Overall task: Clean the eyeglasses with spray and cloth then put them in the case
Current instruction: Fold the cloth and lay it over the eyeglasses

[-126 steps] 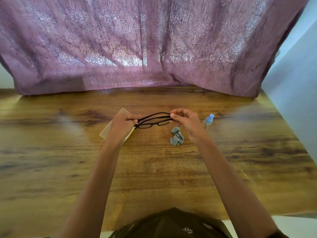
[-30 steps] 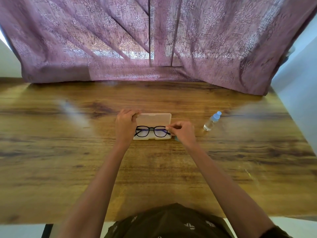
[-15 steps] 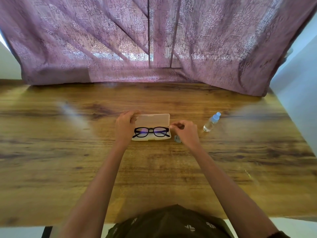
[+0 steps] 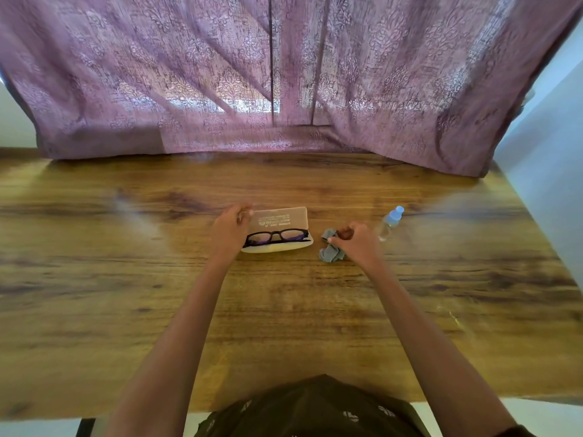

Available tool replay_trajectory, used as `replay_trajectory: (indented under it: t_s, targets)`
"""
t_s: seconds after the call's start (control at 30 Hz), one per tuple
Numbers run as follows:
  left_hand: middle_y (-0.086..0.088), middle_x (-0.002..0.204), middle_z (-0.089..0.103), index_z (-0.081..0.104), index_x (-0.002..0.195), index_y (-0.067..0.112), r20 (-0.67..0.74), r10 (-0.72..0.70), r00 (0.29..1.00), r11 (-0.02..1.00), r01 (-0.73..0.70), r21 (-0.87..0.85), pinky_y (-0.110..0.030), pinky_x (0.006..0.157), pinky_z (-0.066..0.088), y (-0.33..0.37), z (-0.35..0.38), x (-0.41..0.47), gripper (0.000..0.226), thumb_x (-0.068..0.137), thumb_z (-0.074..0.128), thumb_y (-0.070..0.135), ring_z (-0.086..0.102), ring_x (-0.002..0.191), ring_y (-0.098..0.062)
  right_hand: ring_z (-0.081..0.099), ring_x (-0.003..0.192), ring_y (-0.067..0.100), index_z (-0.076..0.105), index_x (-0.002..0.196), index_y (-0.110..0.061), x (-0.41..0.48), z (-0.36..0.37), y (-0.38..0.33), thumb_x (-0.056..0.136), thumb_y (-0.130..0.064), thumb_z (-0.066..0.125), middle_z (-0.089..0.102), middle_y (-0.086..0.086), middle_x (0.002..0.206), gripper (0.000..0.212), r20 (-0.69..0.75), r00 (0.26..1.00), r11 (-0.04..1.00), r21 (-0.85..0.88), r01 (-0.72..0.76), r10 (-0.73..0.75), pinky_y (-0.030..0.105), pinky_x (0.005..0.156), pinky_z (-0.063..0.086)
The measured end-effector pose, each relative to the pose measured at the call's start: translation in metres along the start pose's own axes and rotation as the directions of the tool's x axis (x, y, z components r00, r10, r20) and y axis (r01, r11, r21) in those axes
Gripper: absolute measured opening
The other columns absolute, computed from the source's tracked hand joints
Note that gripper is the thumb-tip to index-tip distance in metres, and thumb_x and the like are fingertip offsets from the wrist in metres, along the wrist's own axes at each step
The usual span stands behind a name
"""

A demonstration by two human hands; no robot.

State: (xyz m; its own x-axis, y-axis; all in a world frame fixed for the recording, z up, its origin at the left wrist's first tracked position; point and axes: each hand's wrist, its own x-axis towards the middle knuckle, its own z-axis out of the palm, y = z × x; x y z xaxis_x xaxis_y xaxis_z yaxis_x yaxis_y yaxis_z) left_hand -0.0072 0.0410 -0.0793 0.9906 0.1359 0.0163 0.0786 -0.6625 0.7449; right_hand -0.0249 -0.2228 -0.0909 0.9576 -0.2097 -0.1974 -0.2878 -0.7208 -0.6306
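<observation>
Both hands are working near the middle of the desk [image 4: 284, 310]. The left hand [image 4: 229, 232] is curling its fingers round the left end of the case [image 4: 279, 217], holding the lid up. The right hand [image 4: 358, 242] is hovering just right of the case with its fingers curled in and its thumb tip touching the cloth [image 4: 331, 253]; whether it is pinching the cloth I cannot tell. The case is lying with its long axis left to right, parallel to the near edge, and the eyeglasses [image 4: 277, 236] are sitting in its lower half, lenses facing the person. Closing the lid looks like the step left, and the left hand, being on the lid, is the nearer one. The spray bottle [image 4: 391, 222] is lying beyond the right hand, toward the right edge.
</observation>
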Motion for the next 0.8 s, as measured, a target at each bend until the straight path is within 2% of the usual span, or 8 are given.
replay_trajectory:
  t_s: [0.1,0.2,0.27,0.33,0.4,0.57,0.67,0.8]
  targets:
    - [-0.007,0.120,0.066,0.060,0.126,0.012,-0.068,-0.012,0.998,0.999,0.009,-0.041,-0.041,0.096,0.049,0.006,-0.001,-0.001,0.032,0.102,0.045,0.028,0.060,0.111,-0.022,0.059,0.077,0.008,0.068,0.093,-0.012,0.000,0.002,-0.001,0.084,-0.021,0.075,0.069,-0.001,0.091,0.015,-0.017,1.000,0.998,0.067,-0.001,0.002,0.014,0.059,0.040]
    - [-0.004,0.121,0.065,0.058,0.129,0.015,-0.131,0.001,0.991,0.999,-0.006,-0.040,-0.040,0.097,0.048,0.019,-0.003,-0.002,0.037,0.101,0.044,0.035,0.058,0.113,-0.019,0.063,0.085,0.010,0.069,0.094,-0.013,0.000,-0.003,-0.007,0.084,-0.023,0.074,0.069,-0.004,0.091,0.015,0.053,0.998,0.955,0.292,-0.047,0.032,0.023,0.074,0.051]
    - [0.000,0.121,0.064,0.059,0.127,0.018,-0.112,0.026,0.993,0.999,-0.031,-0.042,-0.031,0.091,0.050,0.030,0.000,-0.004,0.038,0.099,0.046,0.040,0.058,0.110,-0.015,0.064,0.086,0.009,0.067,0.095,-0.013,-0.001,-0.008,-0.015,0.086,-0.024,0.072,0.070,-0.004,0.091,0.015,0.109,0.993,0.895,0.437,-0.084,0.039,0.024,0.076,0.052]
    - [0.007,0.118,0.063,0.060,0.125,0.020,-0.019,0.077,0.997,0.991,-0.078,-0.104,-0.015,0.081,0.045,0.041,0.004,-0.005,0.036,0.097,0.051,0.042,0.057,0.104,-0.006,0.065,0.082,0.006,0.065,0.092,-0.016,-0.003,-0.014,-0.024,0.087,-0.021,0.071,0.070,-0.005,0.088,0.009,0.137,0.990,0.833,0.544,-0.102,0.032,0.017,0.068,0.051]
    - [0.010,0.114,0.064,0.060,0.124,0.020,0.121,0.128,0.984,0.973,-0.101,-0.208,-0.010,0.079,0.043,0.054,0.009,-0.006,0.036,0.094,0.057,0.040,0.058,0.101,-0.002,0.066,0.083,0.008,0.064,0.091,-0.018,-0.006,-0.019,-0.032,0.088,-0.020,0.071,0.071,-0.005,0.089,0.008,0.154,0.988,0.793,0.600,-0.100,0.008,0.020,0.069,0.053]
    - [0.017,0.106,0.070,0.067,0.104,0.036,0.505,0.136,0.853,0.904,0.101,-0.416,-0.022,0.089,0.049,0.076,0.018,-0.011,0.031,0.079,0.068,0.055,0.064,0.103,-0.003,0.070,0.080,0.009,0.064,0.100,-0.015,-0.013,-0.032,-0.049,0.086,-0.021,0.074,0.075,0.000,0.090,0.018,0.125,0.987,0.713,0.701,-0.016,-0.101,0.026,0.068,0.057]
    - [0.010,0.106,0.073,0.070,0.106,0.029,0.559,0.126,0.819,0.889,0.157,-0.429,-0.018,0.084,0.051,0.078,0.022,-0.014,0.029,0.085,0.067,0.048,0.066,0.101,-0.006,0.072,0.082,0.015,0.062,0.101,-0.015,-0.018,-0.037,-0.057,0.083,-0.023,0.077,0.076,0.008,0.095,0.025,0.089,0.986,0.691,0.722,0.032,-0.139,0.025,0.066,0.057]
    - [-0.004,0.097,0.076,0.073,0.097,0.017,0.520,0.019,0.854,0.705,0.358,-0.613,-0.026,0.086,0.057,0.081,0.025,-0.016,0.015,0.095,0.061,0.024,0.070,0.096,-0.018,0.072,0.089,0.019,0.062,0.104,-0.017,-0.022,-0.041,-0.061,0.083,-0.024,0.077,0.075,0.008,0.095,0.027,0.038,0.993,0.666,0.745,0.046,-0.111,0.031,0.072,0.059]
